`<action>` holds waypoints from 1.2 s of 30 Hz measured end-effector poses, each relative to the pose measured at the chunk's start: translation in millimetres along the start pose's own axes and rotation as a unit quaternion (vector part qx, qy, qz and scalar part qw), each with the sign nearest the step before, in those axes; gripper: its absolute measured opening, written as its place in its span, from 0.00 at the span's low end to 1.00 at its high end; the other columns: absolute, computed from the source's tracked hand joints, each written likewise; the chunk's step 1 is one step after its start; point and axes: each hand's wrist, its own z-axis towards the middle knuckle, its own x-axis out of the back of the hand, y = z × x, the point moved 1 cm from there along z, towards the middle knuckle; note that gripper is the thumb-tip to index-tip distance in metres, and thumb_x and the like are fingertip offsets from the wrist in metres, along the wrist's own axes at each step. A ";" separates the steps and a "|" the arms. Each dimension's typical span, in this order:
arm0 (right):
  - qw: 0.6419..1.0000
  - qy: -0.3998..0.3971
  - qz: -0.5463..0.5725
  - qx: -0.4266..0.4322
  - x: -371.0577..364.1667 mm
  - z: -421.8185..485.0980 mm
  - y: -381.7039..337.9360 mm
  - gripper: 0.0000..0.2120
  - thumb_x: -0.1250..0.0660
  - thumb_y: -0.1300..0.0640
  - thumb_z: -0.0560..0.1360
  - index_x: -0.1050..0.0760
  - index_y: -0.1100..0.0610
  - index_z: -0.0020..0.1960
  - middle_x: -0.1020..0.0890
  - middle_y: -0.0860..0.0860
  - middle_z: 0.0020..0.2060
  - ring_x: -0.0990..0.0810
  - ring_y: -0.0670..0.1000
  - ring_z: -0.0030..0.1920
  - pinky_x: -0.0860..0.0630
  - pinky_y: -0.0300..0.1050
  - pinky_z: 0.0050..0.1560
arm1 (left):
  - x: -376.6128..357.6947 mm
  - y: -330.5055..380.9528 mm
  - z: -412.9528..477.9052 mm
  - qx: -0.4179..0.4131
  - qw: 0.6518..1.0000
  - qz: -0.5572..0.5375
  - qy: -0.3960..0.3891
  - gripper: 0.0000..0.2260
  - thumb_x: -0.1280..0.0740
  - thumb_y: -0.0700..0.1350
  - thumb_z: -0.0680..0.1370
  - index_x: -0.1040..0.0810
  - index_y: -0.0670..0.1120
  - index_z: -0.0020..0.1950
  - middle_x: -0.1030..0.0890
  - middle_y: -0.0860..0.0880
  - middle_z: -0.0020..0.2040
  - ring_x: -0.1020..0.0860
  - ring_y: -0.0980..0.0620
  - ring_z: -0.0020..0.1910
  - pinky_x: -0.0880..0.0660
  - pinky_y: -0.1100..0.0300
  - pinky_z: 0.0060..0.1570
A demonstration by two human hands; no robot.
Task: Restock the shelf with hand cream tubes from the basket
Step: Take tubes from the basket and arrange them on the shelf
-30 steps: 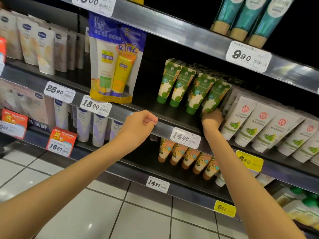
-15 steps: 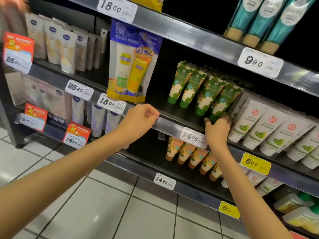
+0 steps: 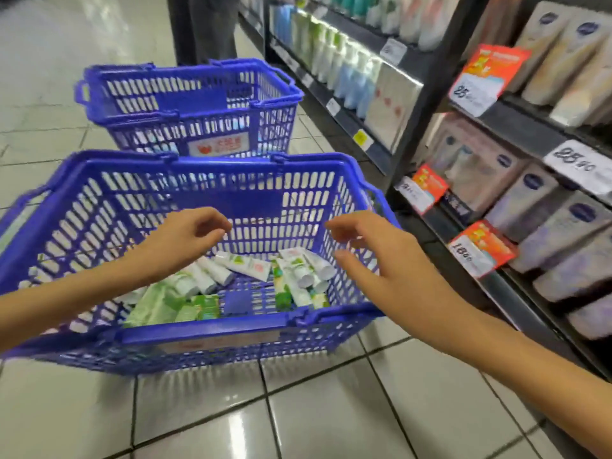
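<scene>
A blue plastic basket (image 3: pixel 212 332) stands on the tiled floor in front of me. Several white and green hand cream tubes (image 3: pixel 241 265) lie loose on its bottom. My left hand (image 3: pixel 178 240) hovers over the basket's left half, fingers loosely curled, holding nothing. My right hand (image 3: pixel 374 260) hangs over the basket's right side above the tubes, fingers spread and relaxed, also empty. The shelf (image 3: pixel 516 127) with boxed and tubed creams runs along the right edge of the view.
A second blue basket (image 3: pixel 185 117) sits just behind the first. A person's dark trouser legs (image 3: pixel 205 24) stand in the aisle beyond it. Red and white price tags (image 3: pixel 480 250) stick out from the shelf rails. Glossy floor tiles (image 3: pixel 298 409) lie below.
My view swung left and down from the shelf to the floor baskets. Both hands left the shelf rail and green tubes and now hover empty over the near basket.
</scene>
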 end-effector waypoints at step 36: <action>0.804 -0.210 0.121 -0.543 -147.2 156.8 130.3 0.07 0.38 0.59 0.76 0.33 0.62 0.44 0.25 0.60 0.42 0.22 0.57 0.36 0.20 0.51 0.42 | -200.2 -55.4 88.8 0.316 0.906 -0.241 -0.146 0.09 0.43 0.33 0.78 0.23 0.37 0.46 0.24 0.32 0.58 0.26 0.36 0.59 0.29 0.48 0.57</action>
